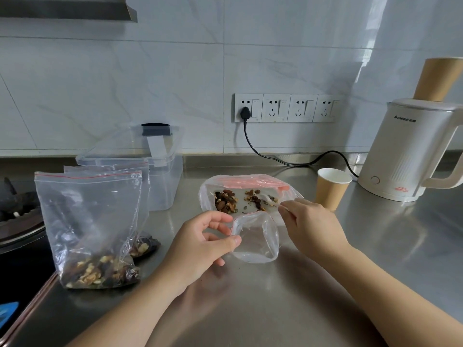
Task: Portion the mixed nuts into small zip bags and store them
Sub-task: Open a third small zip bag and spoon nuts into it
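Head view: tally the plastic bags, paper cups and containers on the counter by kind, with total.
Clear zip bags with nuts inside, standing at left: 2
Empty small clear zip bag held open: 1
Large open bag of mixed nuts: 1
Brown paper cups: 2
Clear plastic lidded box: 1
White electric kettle: 1
Total: 8

White kettle [411, 151], paper cup [332, 187], wall sockets [288, 108].

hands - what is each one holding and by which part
Left hand pinches the empty zip bag at its open rim. Right hand pinches a spoon by its handle.
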